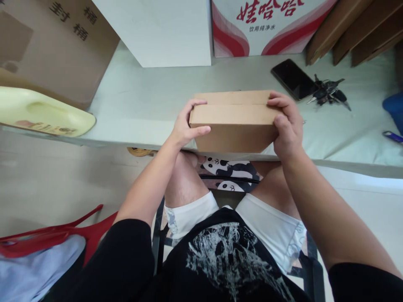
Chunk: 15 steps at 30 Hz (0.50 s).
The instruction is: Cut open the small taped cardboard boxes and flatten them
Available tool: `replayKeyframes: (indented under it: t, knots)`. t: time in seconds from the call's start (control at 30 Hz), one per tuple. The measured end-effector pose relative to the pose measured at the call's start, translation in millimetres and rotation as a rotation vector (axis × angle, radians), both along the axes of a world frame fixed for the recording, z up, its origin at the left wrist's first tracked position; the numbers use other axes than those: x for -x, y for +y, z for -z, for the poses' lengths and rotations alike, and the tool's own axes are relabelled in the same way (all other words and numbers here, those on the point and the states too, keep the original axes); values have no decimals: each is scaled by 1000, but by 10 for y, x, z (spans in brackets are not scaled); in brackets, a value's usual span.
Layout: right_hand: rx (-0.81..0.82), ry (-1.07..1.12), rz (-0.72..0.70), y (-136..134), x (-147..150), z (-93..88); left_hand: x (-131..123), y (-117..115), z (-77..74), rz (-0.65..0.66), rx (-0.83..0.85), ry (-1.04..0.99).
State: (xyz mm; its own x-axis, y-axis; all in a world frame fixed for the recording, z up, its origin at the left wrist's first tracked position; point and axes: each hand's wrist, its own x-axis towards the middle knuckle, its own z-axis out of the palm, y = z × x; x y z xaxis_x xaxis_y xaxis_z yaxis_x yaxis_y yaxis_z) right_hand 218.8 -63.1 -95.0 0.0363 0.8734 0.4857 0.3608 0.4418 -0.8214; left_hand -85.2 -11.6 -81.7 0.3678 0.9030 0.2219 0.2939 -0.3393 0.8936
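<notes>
A brown cardboard box is gripped between my two hands at the front edge of the table. Its flaps are closed, with a seam running along the top. My left hand grips the left end, thumb along the front side and fingers over the top corner. At the opposite end, my right hand holds on with its fingers curled over the top edge and the thumb at the front corner. The underside of the box is hidden.
Behind the box lie a black phone and a bunch of keys. A pale yellow bottle lies at the left near a large carton. A white box and a red-and-white carton stand at the back.
</notes>
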Motion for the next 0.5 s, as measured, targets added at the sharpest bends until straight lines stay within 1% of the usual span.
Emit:
replayKeyframes:
  t: [0.07, 0.13, 0.2, 0.27, 0.33, 0.4, 0.43, 0.5]
  knots:
    - [16, 25, -44, -57, 3, -27, 3, -16, -53, -8, 112, -79]
    - [76, 44, -79, -119, -7, -31, 21, -32, -113, -10, 286, -137]
    - [179, 78, -132, -170, -32, -7, 51, -44, -168, -7, 465, -166]
    - [300, 125, -196, -201, -63, 34, 87, -46, -195, 11, 596, -174]
    - [400, 187, -224, -214, -80, 77, 117, -41, -178, 64, 676, -148]
    - [463, 258, -219, -216, -73, 118, 127, -41, -127, 117, 726, -112]
    - [469, 272, -211, -213, -63, 141, 121, -48, -99, 126, 744, -104]
    - [395, 207, -164, -200, -45, 200, 92, -78, -55, 81, 740, -136]
